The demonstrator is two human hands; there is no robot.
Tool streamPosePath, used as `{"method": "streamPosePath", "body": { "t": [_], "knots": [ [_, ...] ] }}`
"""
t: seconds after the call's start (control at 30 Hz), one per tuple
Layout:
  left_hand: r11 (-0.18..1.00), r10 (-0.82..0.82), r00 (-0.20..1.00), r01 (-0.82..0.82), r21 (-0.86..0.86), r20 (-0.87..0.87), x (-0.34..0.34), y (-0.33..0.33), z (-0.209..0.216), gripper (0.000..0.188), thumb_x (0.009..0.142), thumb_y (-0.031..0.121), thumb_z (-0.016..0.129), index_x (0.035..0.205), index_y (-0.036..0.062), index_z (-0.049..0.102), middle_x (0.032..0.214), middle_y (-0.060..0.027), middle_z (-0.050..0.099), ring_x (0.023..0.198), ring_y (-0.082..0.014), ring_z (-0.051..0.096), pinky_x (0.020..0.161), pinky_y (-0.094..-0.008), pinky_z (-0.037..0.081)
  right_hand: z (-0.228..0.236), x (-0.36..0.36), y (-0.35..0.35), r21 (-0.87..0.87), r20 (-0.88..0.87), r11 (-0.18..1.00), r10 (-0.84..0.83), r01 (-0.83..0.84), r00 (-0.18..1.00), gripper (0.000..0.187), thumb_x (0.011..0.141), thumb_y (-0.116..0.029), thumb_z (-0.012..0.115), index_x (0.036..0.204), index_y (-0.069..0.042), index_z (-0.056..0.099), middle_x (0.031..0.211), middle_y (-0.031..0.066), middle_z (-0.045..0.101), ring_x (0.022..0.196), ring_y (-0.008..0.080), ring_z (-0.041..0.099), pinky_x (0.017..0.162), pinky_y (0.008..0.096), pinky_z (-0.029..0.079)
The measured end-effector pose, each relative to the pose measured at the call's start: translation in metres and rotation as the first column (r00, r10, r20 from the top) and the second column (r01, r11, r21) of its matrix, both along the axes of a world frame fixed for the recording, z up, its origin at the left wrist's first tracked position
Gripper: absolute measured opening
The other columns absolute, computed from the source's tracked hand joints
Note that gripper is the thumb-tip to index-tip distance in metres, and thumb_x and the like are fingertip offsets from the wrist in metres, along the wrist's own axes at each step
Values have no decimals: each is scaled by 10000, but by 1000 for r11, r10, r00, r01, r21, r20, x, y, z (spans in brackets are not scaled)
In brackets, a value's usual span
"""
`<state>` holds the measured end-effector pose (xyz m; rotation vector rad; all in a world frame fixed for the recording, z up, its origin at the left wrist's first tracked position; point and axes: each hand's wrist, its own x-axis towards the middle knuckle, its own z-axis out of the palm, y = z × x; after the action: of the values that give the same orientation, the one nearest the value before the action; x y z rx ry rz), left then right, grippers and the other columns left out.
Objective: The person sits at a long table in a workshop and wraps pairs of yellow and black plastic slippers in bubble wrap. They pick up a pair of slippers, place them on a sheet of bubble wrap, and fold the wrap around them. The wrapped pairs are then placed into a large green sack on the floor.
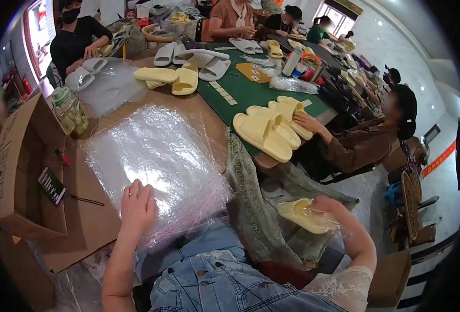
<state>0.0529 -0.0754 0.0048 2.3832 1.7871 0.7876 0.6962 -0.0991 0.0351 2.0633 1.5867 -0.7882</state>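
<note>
My left hand rests on a thick stack of clear plastic bags, fingers stretched forward, a ring on one of them. Out to the right, my right hand grips a pale yellow slide slipper. Clear plastic film wraps this slipper and trails over my wrist. Beneath it, a grey-green woven sack hangs beside the table edge; its inside is mostly hidden.
Several yellow slippers lie on the green mat, with a co-worker's hand touching them. More yellow slippers and grey ones stand farther back. At left are a cardboard box, a phone and a glass jar.
</note>
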Motion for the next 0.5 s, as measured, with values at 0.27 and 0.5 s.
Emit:
{"method": "streamPosePath", "body": {
  "t": [0.27,0.5],
  "knots": [
    [991,23,1000,-24,-133,-15,8,0,13,487,882,308,684,1266,21,594,1411,-345,482,1221,-498,483,1041,-575,401,-50,-9,67,530,228,846,-68,-65,971,420,831,-497,714,911,-89,780,900,80,748,835,321,720,797,445,569],
    [987,68,997,-71,-146,-20,16,12,9,906,850,491,744,1408,-140,411,1517,-395,354,1402,-576,330,1171,-577,301,14,-130,139,900,-152,428,479,-79,865,433,799,-259,758,1184,-102,636,1117,139,597,1087,334,589,916,423,504]
  ]
}}
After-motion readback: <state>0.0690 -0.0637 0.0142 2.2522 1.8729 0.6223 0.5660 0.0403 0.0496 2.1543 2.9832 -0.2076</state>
